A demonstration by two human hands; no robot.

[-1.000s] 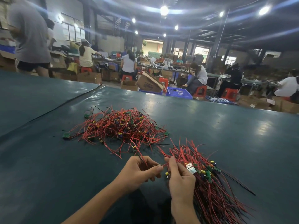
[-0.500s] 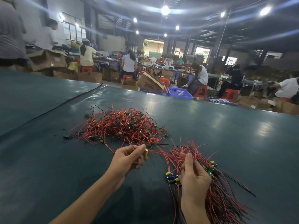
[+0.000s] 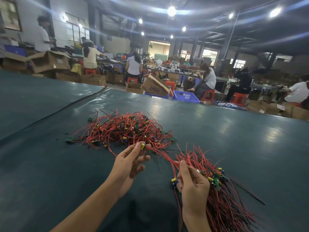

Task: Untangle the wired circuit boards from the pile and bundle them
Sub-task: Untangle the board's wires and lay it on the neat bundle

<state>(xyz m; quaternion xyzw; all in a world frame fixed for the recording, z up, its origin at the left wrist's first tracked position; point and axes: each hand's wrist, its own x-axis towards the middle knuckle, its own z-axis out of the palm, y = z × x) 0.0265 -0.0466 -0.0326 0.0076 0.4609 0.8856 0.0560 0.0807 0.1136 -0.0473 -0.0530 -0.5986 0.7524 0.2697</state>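
Teal table [image 3: 234,148], red wire pile [image 3: 127,129], crowded workshop [image 3: 167,52] beyond

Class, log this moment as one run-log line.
left hand: pinches board at pile | right hand: holds bundle | stage: untangling

Left hand [image 3: 129,163], right hand [image 3: 192,185] and forearms [image 3: 93,203] bare.

Dark green table [image 3: 242,141], factory hall. A tangled pile [image 3: 123,129] of red-wired circuit boards lies mid-table. Person's left hand [image 3: 132,163] is raised at the pile's near edge, fingertips pinching one small board [image 3: 142,146] with a yellow part. Its red wires [image 3: 164,156] run across to the right hand [image 3: 192,183], which grips a bundle [image 3: 222,203] of boards, wires fanned out both ways. Beyond the table: seated workers [image 3: 207,76], cardboard boxes [image 3: 155,86], a blue crate [image 3: 186,96].
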